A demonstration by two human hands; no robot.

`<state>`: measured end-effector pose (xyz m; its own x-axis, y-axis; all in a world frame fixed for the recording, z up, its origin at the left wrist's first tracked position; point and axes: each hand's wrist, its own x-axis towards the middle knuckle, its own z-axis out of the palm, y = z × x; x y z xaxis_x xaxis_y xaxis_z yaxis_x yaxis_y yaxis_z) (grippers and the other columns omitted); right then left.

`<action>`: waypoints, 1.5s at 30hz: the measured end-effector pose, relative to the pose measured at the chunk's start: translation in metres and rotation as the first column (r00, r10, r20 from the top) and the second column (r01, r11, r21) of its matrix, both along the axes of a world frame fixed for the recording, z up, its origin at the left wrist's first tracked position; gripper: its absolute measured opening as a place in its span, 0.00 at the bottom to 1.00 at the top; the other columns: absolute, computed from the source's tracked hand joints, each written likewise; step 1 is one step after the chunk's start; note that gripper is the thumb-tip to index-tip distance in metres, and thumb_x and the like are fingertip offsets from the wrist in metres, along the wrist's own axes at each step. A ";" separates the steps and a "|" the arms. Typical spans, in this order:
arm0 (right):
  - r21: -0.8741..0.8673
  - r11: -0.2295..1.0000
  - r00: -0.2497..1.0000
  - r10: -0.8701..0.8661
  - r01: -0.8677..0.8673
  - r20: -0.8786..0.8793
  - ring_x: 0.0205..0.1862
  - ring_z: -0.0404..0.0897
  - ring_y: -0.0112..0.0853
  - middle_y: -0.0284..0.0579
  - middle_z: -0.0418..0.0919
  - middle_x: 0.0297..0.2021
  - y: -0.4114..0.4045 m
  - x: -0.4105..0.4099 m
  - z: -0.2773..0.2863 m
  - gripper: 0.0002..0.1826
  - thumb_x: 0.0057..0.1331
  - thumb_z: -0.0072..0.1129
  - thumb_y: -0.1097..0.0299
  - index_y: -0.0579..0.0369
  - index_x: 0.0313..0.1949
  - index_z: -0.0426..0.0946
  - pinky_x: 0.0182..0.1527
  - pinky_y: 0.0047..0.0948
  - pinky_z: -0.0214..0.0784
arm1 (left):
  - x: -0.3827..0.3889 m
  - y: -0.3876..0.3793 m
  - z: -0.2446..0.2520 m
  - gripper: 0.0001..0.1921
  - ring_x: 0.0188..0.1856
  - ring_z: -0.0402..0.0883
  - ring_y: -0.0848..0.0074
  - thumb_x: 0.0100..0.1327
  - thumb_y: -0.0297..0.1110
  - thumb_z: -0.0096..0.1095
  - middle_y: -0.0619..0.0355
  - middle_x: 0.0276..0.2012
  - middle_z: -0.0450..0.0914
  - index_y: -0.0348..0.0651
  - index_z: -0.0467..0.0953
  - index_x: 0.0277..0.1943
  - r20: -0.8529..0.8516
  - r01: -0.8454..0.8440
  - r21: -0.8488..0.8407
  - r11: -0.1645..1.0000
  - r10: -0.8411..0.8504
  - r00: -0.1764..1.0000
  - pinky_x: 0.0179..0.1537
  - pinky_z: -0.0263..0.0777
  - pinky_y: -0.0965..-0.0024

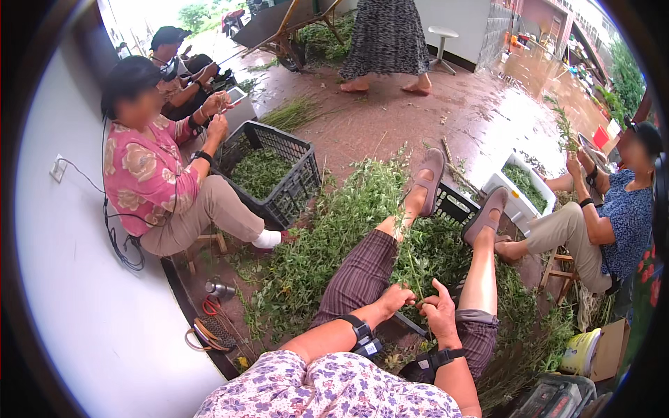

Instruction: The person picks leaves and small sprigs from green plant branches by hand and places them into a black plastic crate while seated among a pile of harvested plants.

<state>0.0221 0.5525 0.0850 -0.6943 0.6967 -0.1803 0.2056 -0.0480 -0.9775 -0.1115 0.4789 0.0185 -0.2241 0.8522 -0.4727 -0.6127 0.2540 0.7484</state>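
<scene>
Both my hands are at a leafy green plant stem (pixel 413 264) held upright between my knees. My left hand (pixel 398 301) pinches it from the left, fingers curled. From the right, my right hand (pixel 440 315) grips its lower end, with one finger raised. The leafy top of the stem leans up toward my left shin. Beneath and beyond it, a black plastic crate (pixel 456 202) full of green leaves stands between my legs. A large heap of cut leafy plants (pixel 313 256) lies to the left, against my left leg.
A person (pixel 151 167) sits at left by a black crate (pixel 292 196) of leaves. Another person (pixel 601 219) at right holds a sprig beside a white box (pixel 543 206). Scissors (pixel 210 305) and a metal flask (pixel 219 288) lie lower left. A wheelbarrow (pixel 282 26) stands behind.
</scene>
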 end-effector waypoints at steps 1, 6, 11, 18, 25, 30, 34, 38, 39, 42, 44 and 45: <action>0.002 1.000 1.000 -0.006 0.006 0.001 0.22 0.72 0.23 0.42 0.75 0.23 0.000 0.000 0.001 0.33 0.48 0.44 0.84 0.63 0.58 0.54 0.27 0.20 0.66 | 0.000 0.001 0.000 0.06 0.32 0.76 0.75 0.52 0.24 0.49 0.57 0.29 0.75 0.34 0.72 0.34 0.000 0.001 0.000 1.000 -0.001 1.000 0.38 0.71 0.75; -0.002 1.000 1.000 -0.009 0.009 -0.011 0.21 0.71 0.23 0.43 0.75 0.23 -0.002 -0.003 0.006 0.33 0.49 0.43 0.84 0.63 0.58 0.54 0.26 0.19 0.66 | -0.002 -0.001 -0.008 0.06 0.32 0.77 0.76 0.53 0.24 0.50 0.57 0.30 0.76 0.33 0.71 0.34 -0.044 0.025 0.008 1.000 -0.025 0.999 0.37 0.71 0.75; -0.074 0.993 0.995 -0.091 0.088 -0.037 0.20 0.70 0.22 0.42 0.75 0.24 -0.001 -0.001 0.003 0.31 0.49 0.44 0.84 0.63 0.56 0.57 0.25 0.18 0.66 | 0.004 0.000 0.004 0.06 0.30 0.76 0.76 0.52 0.26 0.51 0.57 0.28 0.75 0.33 0.71 0.32 0.014 -0.039 -0.023 0.999 0.040 0.999 0.35 0.69 0.76; -0.144 0.984 0.993 -0.110 0.102 -0.048 0.19 0.69 0.21 0.42 0.75 0.25 -0.001 -0.002 0.003 0.30 0.50 0.44 0.84 0.62 0.56 0.57 0.23 0.18 0.64 | 0.004 -0.001 0.008 0.04 0.29 0.74 0.79 0.53 0.27 0.52 0.60 0.26 0.74 0.37 0.70 0.29 0.051 -0.111 0.006 0.994 0.111 0.993 0.33 0.67 0.77; -0.217 0.971 0.987 -0.126 0.102 -0.101 0.19 0.70 0.23 0.46 0.75 0.26 0.000 -0.005 0.002 0.32 0.51 0.43 0.83 0.63 0.59 0.52 0.20 0.19 0.65 | -0.003 0.000 0.004 0.09 0.35 0.76 0.75 0.55 0.27 0.54 0.56 0.31 0.74 0.32 0.67 0.38 0.087 -0.045 0.005 0.999 0.044 0.995 0.40 0.70 0.76; -0.259 0.957 0.982 -0.162 0.133 -0.092 0.19 0.71 0.23 0.46 0.76 0.28 0.002 -0.006 0.001 0.32 0.52 0.43 0.83 0.62 0.59 0.51 0.18 0.17 0.64 | -0.003 0.001 0.014 0.12 0.35 0.75 0.77 0.56 0.29 0.55 0.56 0.35 0.75 0.33 0.68 0.40 -0.047 0.061 -0.008 0.998 -0.061 0.997 0.42 0.69 0.75; -0.263 0.956 0.981 -0.163 0.131 -0.102 0.19 0.71 0.23 0.47 0.76 0.29 0.003 -0.007 0.000 0.32 0.52 0.42 0.83 0.62 0.59 0.50 0.16 0.15 0.61 | -0.004 0.001 0.015 0.15 0.35 0.75 0.78 0.56 0.31 0.56 0.55 0.38 0.75 0.33 0.67 0.44 -0.014 0.081 0.002 0.997 -0.081 0.997 0.43 0.68 0.74; -0.242 0.958 0.982 -0.175 0.153 -0.075 0.20 0.71 0.21 0.47 0.76 0.31 0.001 -0.006 0.002 0.30 0.53 0.43 0.82 0.62 0.58 0.52 0.16 0.13 0.59 | -0.001 -0.002 0.020 0.16 0.36 0.74 0.79 0.57 0.33 0.56 0.58 0.37 0.74 0.35 0.67 0.45 0.030 0.019 0.043 0.999 -0.021 0.999 0.43 0.68 0.75; -0.244 0.958 0.982 -0.173 0.151 -0.074 0.20 0.71 0.21 0.47 0.76 0.31 0.000 -0.004 0.003 0.30 0.53 0.43 0.82 0.62 0.58 0.52 0.16 0.13 0.59 | 0.001 -0.004 0.023 0.15 0.36 0.74 0.79 0.58 0.34 0.56 0.58 0.37 0.74 0.36 0.67 0.45 0.055 0.000 0.070 0.998 -0.004 0.998 0.43 0.68 0.75; -0.227 0.962 0.983 -0.171 0.152 -0.066 0.20 0.71 0.21 0.47 0.76 0.31 -0.003 -0.001 0.003 0.31 0.53 0.43 0.82 0.62 0.58 0.52 0.16 0.13 0.59 | 0.005 -0.003 0.014 0.13 0.35 0.74 0.79 0.58 0.35 0.56 0.59 0.35 0.74 0.37 0.69 0.43 0.077 -0.032 0.017 0.999 0.031 0.997 0.43 0.68 0.75; -0.211 0.962 0.983 -0.184 0.174 -0.029 0.20 0.71 0.21 0.47 0.76 0.31 -0.004 0.002 0.002 0.31 0.53 0.43 0.82 0.62 0.58 0.53 0.16 0.13 0.59 | 0.008 -0.003 0.007 0.13 0.35 0.74 0.79 0.59 0.36 0.56 0.59 0.35 0.74 0.36 0.69 0.41 0.059 -0.008 0.008 1.000 0.008 0.998 0.42 0.69 0.74; -0.205 0.962 0.981 -0.190 0.181 -0.026 0.19 0.70 0.20 0.45 0.76 0.30 -0.006 0.002 0.003 0.30 0.54 0.43 0.81 0.63 0.58 0.53 0.16 0.14 0.58 | 0.009 -0.003 0.004 0.12 0.34 0.75 0.79 0.59 0.36 0.56 0.59 0.34 0.74 0.36 0.70 0.40 0.040 0.018 0.000 1.000 -0.018 0.999 0.41 0.69 0.74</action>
<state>0.0244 0.5465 0.0880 -0.5668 0.7666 -0.3018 0.1309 -0.2779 -0.9517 -0.1025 0.4762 0.0225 -0.1895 0.8560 -0.4809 -0.6376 0.2652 0.7232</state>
